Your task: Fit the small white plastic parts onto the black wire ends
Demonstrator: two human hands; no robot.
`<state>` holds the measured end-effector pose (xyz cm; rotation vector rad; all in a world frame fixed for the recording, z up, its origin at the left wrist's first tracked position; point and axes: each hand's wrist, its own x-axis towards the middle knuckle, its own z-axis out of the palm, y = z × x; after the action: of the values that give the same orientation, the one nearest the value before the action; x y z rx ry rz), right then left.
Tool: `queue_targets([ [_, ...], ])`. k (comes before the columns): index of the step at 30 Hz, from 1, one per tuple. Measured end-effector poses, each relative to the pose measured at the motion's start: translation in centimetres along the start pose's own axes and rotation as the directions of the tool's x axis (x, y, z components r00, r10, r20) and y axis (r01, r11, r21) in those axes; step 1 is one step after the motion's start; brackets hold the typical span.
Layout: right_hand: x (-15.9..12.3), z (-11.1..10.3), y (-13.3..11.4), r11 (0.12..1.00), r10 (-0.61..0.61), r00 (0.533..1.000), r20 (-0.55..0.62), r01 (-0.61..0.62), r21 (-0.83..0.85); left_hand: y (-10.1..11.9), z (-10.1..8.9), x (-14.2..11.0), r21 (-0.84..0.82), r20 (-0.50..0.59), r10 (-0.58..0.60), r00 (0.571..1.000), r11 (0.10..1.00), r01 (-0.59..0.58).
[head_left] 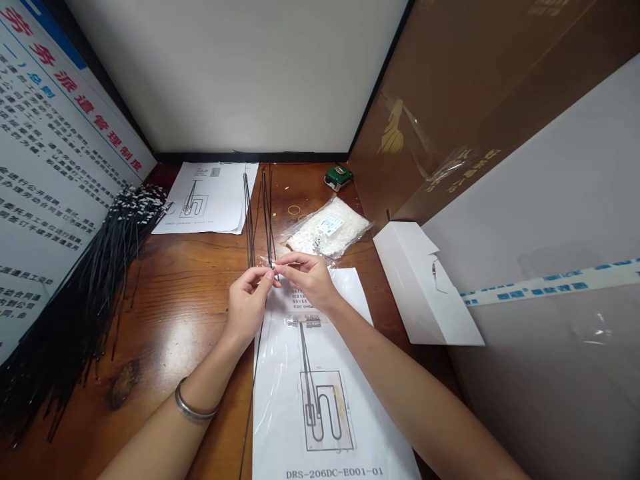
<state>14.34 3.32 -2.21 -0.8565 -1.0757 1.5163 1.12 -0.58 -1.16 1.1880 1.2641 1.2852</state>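
Observation:
My left hand (pixel 245 300) is closed in a pinch on a thin black wire (pixel 254 387), which trails down beside the printed diagram sheet toward the front edge. Fingertip to fingertip with it, my right hand (pixel 310 277) pinches at the same spot; whatever small piece sits between its fingers is too tiny to make out. Just beyond the fingers, several straight black wires (pixel 267 207) lie on the table, pointing away from me. Under my wrists is the diagram sheet (pixel 280 427) in a clear cover.
A thick bundle of black wires with white ends (pixel 100 267) lies at left. Behind are a second printed sheet (pixel 225 200), a clear bag of small white parts (pixel 345 233) and a green tape measure (pixel 339 177). A white folded box (pixel 420 287) and brown carton (pixel 450 100) stand right.

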Motion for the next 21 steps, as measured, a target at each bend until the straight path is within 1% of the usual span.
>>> queue_targets([
  [7, 0.04, -0.18, 0.17, 1.000, 0.017, 1.000, 0.009, -0.017, -0.011, 0.08, -0.02, 0.00, -0.011, -0.007, 0.002, 1.000, 1.000, -0.002],
  [11, 0.01, -0.29, 0.20, 1.000, 0.007, 1.000, 0.018, -0.007, -0.004, 0.24, 0.02, -0.05, -0.024, -0.008, -0.024, 1.000, 0.999, 0.023],
  [15, -0.04, -0.36, 0.13, 0.999, 0.005, 0.999, 0.036, -0.004, -0.044, 0.47, 0.07, -0.07, -0.044, -0.010, -0.056, 0.998, 0.997, 0.056],
  [21, -0.06, -0.34, 0.06, 0.999, 0.017, 0.999, 0.044, -0.015, -0.043, 0.46, 0.09, -0.02, -0.040, -0.011, -0.057, 0.998, 0.998, 0.057],
])
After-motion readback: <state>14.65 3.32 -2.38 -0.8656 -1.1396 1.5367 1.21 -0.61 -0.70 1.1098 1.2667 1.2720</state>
